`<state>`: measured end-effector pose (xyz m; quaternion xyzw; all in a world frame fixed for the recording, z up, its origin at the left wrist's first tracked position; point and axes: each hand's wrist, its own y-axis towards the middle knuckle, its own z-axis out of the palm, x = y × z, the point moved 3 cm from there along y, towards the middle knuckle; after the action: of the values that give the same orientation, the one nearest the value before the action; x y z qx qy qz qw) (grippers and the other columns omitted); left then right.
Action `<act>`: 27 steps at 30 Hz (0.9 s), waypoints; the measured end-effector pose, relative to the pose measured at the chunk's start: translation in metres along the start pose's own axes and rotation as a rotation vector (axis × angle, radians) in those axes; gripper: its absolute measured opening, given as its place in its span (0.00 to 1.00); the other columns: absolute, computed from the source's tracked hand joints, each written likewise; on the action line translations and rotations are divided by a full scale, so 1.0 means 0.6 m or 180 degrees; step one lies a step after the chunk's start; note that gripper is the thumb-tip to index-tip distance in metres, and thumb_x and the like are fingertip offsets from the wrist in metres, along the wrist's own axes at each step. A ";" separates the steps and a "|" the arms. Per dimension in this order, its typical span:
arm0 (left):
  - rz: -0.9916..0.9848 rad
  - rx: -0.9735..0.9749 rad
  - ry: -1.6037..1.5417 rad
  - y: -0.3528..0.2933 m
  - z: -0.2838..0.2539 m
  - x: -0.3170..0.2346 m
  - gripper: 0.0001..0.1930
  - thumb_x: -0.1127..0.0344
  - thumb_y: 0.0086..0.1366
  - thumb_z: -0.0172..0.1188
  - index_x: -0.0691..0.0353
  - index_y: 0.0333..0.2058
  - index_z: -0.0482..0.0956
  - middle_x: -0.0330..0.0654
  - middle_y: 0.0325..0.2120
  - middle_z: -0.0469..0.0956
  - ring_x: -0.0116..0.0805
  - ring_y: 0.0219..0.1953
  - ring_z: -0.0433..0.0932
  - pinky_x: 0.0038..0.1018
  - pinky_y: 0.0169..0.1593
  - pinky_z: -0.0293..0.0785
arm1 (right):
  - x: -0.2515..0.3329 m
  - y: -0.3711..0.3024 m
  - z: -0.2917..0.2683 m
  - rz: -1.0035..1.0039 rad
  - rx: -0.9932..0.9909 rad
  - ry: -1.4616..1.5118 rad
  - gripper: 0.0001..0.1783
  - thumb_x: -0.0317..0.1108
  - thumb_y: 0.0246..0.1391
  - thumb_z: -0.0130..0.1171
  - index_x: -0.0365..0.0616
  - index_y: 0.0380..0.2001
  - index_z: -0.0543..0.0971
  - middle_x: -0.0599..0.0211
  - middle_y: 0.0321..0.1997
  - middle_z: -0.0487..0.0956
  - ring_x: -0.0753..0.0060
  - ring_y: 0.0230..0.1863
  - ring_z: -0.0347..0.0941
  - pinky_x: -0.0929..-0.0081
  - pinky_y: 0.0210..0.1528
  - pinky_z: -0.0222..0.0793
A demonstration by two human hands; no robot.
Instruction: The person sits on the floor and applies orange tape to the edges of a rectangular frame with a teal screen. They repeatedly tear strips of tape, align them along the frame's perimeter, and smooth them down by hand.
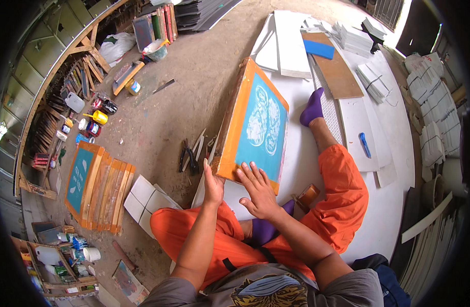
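Observation:
In front of me a screen printing frame (263,112) leans up, with an orange wooden border and teal mesh bearing two white sole-shaped patterns. My left hand (213,185) presses against its lower left corner, fingers stretched upward. My right hand (259,192) lies spread over the bottom border, fingertips on the wood. Neither hand is wrapped round the frame. Just left of it, pliers (188,156) and other dark-handled tools lie on the floor. A brown cylindrical object (307,195) rests by my right leg.
White sheets (292,43), a brown board (334,66), a blue strip (318,49) and a blue cutter (365,145) lie ahead and right. A row of wooden frames (104,192) stands left. Paint containers (97,117) dot the floor beyond. Bundled white stacks (434,107) line the right.

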<state>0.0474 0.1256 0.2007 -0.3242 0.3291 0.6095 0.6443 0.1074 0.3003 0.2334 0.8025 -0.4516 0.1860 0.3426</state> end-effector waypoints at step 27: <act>-0.0224 -0.0580 -0.0524 0.012 -0.027 -0.021 0.27 0.47 0.79 0.41 0.64 0.60 0.74 0.43 0.59 0.78 0.36 0.62 0.74 0.35 0.67 0.66 | -0.134 -0.068 0.051 0.2028 -0.1083 0.0228 0.38 0.51 0.71 0.50 0.34 0.72 0.59 0.33 0.75 0.59 0.33 0.76 0.53 0.46 0.76 0.49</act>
<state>0.0395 0.1051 0.2016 -0.3416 0.2068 0.6384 0.6580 0.0996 0.3410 0.1479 0.5460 -0.6912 0.2336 0.4117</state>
